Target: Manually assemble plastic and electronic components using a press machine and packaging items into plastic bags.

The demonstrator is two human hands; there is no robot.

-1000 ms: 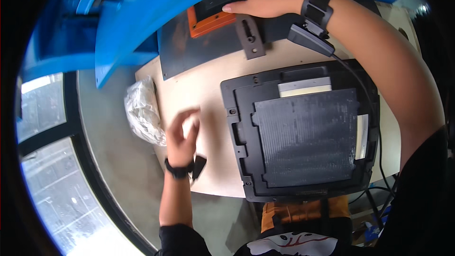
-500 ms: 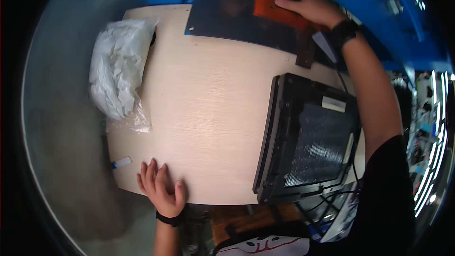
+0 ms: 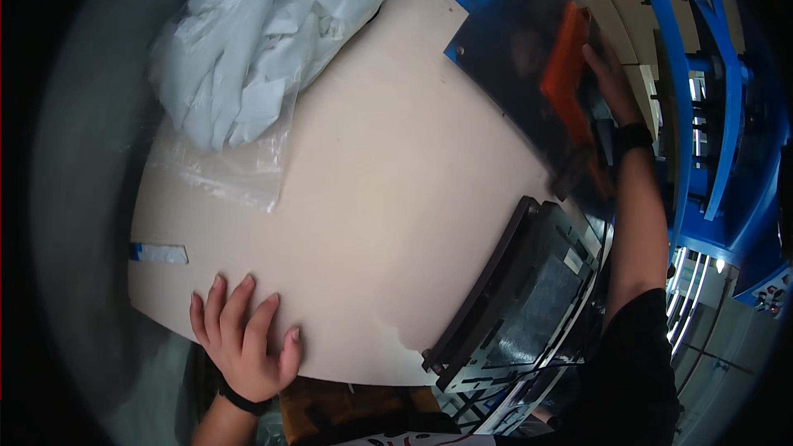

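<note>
My left hand (image 3: 244, 351) lies palm down near the front left of a pale wooden board (image 3: 355, 173), fingers spread and empty. At the far right, my right hand (image 3: 613, 87) reaches over an orange angular piece (image 3: 564, 74) on a dark glossy plate (image 3: 504, 58). Its visible fingers are stretched out next to the orange piece, the rest dim and partly hidden. A black wristband is on each wrist. Closer to me, below my right hand, a black flat-panel device (image 3: 529, 297) with a shiny surface stands at the board's right edge.
A clear plastic bag (image 3: 239, 66) of white crumpled material lies at the far left of the board. A small blue-and-white strip (image 3: 161, 253) sits by the left edge. Blue metal machine parts (image 3: 723, 99) rise at the right. A cable runs beside the black device.
My view has turned and shifted, so the bag looks larger and the device sits lower. My left hand stays flat on the board; my right hand remains by the orange piece.
</note>
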